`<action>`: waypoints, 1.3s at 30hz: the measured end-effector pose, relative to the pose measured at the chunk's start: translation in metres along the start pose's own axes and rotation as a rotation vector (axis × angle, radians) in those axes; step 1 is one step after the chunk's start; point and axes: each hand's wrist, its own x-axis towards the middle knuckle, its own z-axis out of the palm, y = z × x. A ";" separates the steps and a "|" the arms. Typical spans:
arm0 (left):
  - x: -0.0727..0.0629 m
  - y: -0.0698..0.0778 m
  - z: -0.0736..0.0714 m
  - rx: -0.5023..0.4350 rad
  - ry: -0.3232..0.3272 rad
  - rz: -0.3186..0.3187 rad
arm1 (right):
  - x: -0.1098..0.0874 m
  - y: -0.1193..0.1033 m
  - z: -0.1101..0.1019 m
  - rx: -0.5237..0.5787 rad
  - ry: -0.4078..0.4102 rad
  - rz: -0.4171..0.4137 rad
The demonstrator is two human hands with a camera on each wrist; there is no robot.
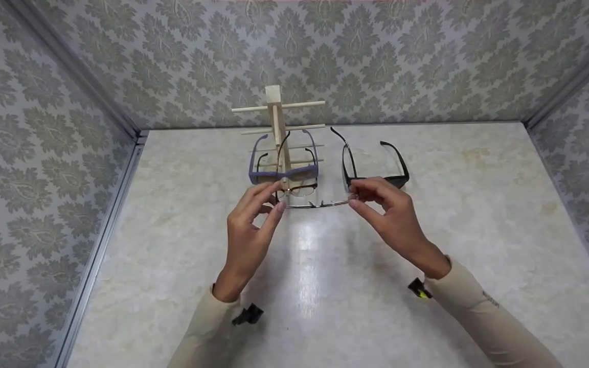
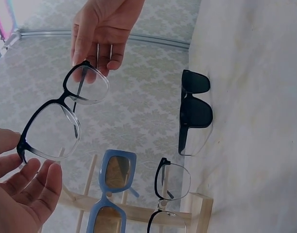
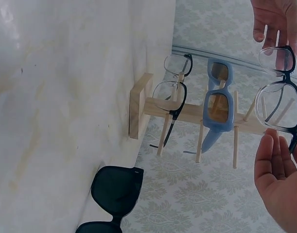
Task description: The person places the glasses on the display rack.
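A pair of eyeglasses (image 1: 320, 205) with a dark upper rim and clear lower rims (image 2: 61, 101) is held level above the table between both hands. My left hand (image 1: 251, 220) pinches its left end between thumb and fingers. At the opposite end, my right hand (image 1: 394, 217) grips it the same way. Behind them stands a wooden eyewear rack (image 3: 187, 111) with pegs. Blue sunglasses (image 2: 108, 193) with brown lenses sit on a middle peg. Below those, a second pair of dark-topped clear eyeglasses (image 3: 180, 102) hangs on the rack.
Black sunglasses (image 2: 197, 110) lie on the table right of the rack, arms pointing back. The marbled tabletop (image 1: 172, 276) meets patterned walls (image 1: 325, 56) at the back and sides. Small black devices (image 1: 248, 314) sit at both wrists.
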 end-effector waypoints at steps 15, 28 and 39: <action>0.002 -0.001 -0.015 -0.082 0.022 -0.092 | 0.010 -0.006 0.014 0.047 -0.003 -0.044; 0.014 -0.005 -0.021 -0.164 0.048 -0.135 | 0.021 -0.011 0.019 0.062 -0.007 -0.055; 0.021 -0.009 -0.031 -0.167 0.031 -0.214 | 0.030 -0.014 0.022 0.056 -0.028 -0.013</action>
